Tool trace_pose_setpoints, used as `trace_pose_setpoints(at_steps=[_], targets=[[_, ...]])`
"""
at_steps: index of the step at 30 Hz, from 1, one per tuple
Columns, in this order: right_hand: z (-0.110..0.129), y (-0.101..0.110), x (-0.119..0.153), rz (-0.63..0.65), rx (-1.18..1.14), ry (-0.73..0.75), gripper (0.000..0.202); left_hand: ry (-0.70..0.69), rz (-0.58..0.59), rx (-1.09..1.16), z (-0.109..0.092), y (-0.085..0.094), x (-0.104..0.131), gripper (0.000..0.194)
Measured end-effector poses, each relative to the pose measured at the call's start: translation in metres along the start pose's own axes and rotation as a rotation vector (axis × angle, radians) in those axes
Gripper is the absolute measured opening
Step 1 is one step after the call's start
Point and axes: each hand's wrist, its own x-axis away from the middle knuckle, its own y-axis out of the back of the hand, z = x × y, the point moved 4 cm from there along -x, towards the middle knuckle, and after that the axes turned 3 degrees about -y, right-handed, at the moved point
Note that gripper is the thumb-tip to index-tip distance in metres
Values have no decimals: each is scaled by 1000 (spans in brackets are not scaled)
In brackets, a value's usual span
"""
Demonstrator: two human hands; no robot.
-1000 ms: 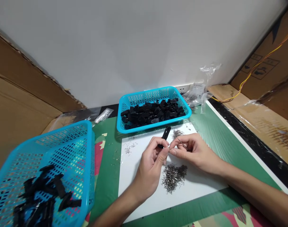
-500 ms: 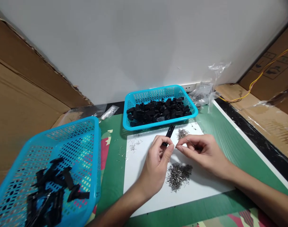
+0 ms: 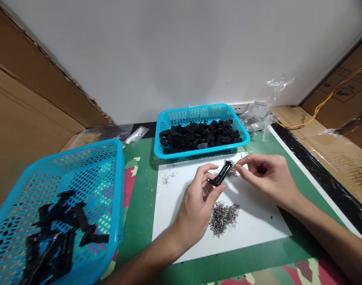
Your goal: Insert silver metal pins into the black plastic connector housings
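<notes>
Between the thumb and fingers of my left hand (image 3: 199, 202) is a black plastic part (image 3: 223, 173), tilted with its slotted side facing up. My right hand (image 3: 265, 174) is just right of the part's upper end, its thumb and forefinger pinched together; whatever they hold is too small to make out. A large pile of small metal pieces (image 3: 224, 217) lies on the white sheet (image 3: 193, 251) beside my left hand. A smaller metal pile (image 3: 233, 171) sits behind the black part, and a few scattered metal bits (image 3: 166, 179) lie at the sheet's left.
A blue basket (image 3: 201, 152) full of black parts stands behind the sheet. Another blue basket (image 3: 119, 190) at the left holds several longer black parts. Plastic bags (image 3: 256, 113) lie at the back right, near a wall socket. Cardboard (image 3: 29, 91) borders the left side.
The black part has turned in my left hand, showing its slotted side. My right hand has moved right and slightly up, away from my left fingertips. The view has shifted slightly.
</notes>
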Motion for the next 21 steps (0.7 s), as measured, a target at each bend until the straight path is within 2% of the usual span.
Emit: trace_pose_setpoints(at_steps=[2,4,11,21], targets=[[-2,0,-3,85,38,-11,24,20,11,-35,1,-1,0,39],[-4,0,-6,165,59,-42,24,21,37,-78,2,-2,-1,34],[-14,5,-4,510,65,-267,21,-129,85,-146,-1,-5,2,27],[-16,-1,-1,484,126,-275,19,-285,113,-229,-2,-10,2,28]])
